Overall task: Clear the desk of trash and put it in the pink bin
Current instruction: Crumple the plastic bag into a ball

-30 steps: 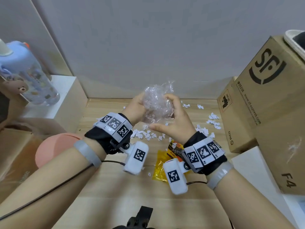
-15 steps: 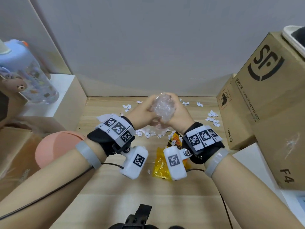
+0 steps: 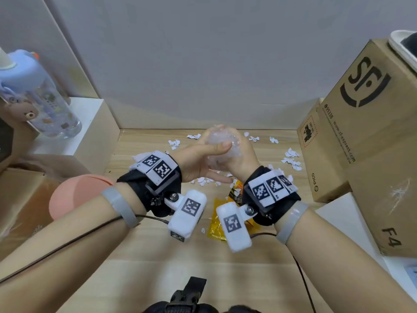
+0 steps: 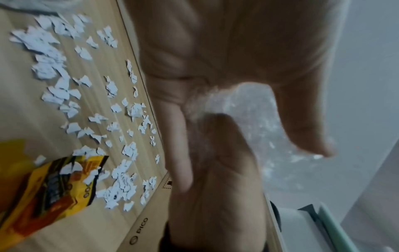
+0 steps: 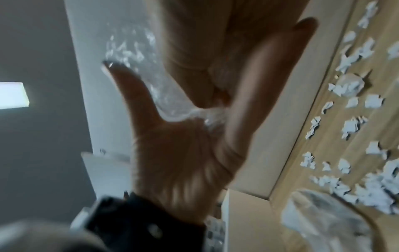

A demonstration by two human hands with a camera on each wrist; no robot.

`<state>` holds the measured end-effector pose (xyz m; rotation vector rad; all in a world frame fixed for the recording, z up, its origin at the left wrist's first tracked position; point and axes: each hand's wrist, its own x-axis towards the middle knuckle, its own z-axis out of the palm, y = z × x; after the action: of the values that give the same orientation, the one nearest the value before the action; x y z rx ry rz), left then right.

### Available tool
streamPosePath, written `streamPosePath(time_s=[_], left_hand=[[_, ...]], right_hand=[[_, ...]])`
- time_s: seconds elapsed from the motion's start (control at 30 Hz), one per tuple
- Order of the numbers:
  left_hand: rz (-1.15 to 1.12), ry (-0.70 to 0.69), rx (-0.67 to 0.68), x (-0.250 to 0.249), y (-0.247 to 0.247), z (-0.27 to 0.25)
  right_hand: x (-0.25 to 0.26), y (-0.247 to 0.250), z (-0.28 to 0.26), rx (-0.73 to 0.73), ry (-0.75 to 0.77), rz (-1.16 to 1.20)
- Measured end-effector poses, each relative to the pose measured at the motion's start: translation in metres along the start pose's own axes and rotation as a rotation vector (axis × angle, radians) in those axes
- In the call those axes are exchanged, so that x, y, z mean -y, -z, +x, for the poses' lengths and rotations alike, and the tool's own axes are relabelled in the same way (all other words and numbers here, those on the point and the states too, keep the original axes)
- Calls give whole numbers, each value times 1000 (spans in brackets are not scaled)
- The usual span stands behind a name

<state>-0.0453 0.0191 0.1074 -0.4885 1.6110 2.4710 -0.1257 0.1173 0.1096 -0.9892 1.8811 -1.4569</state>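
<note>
Both hands up above the counter [image 3: 144, 245], squeezing a wad of clear plastic wrap [image 3: 220, 143] between them. Left hand [image 3: 198, 158] cupped round the near and left side of the wad, thumb laid across the top, fingers curled under it. Right hand [image 3: 240, 159] closed on the far and right side, palm pressed in. Wrap scrunched into a rough ball, so no real long axis or pointing direction to speak of; only a few crinkled edges poking out the top between the hands. Same grip seen up close from the left wrist, wrap [image 4: 248, 109] wedged between thumb and palm, and from the right wrist, wrap [image 5: 138, 56] pressed against the thumb.

Down on the counter: torn paper scraps [image 3: 291, 158] scattered toward the back wall and under the hands, plus a yellow wrapper [image 3: 216, 227] lying flat below the wrists, long side running roughly away from the body. Pink bin [image 3: 74, 195] off to the left, below counter level, partly hidden by the left forearm. Cardboard boxes [image 3: 365, 136] stacked on the right, water bottle [image 3: 42, 105] on a white ledge at the left.
</note>
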Motion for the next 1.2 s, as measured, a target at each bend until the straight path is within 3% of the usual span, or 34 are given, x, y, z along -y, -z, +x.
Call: streamPosePath(time_s=[0.17, 0.33, 0.43, 0.7, 0.83, 0.97, 1.07, 1.2], left_hand=[[172, -41, -196, -2, -13, -5], [464, 67, -97, -16, -13, -19], [581, -2, -227, -24, -9, -20], [425, 9, -444, -19, -27, -6], [466, -74, -522, -9, -26, 6], [387, -21, -484, -6, -21, 8], [298, 27, -433, -3, -21, 2], [109, 36, -491, 2, -17, -4]], right_hand=[[-3, -11, -11, -15, 11, -291], [-8, 7, -13, 300, -2, -121], [-9, 14, -14, 312, 52, -204], [-9, 4, -14, 210, 276, -270], [-5, -3, -12, 149, 283, -244], [-4, -6, -8, 79, 295, -331], [-3, -8, -5, 113, 261, -470], [-4, -17, -2, 108, 229, -530]])
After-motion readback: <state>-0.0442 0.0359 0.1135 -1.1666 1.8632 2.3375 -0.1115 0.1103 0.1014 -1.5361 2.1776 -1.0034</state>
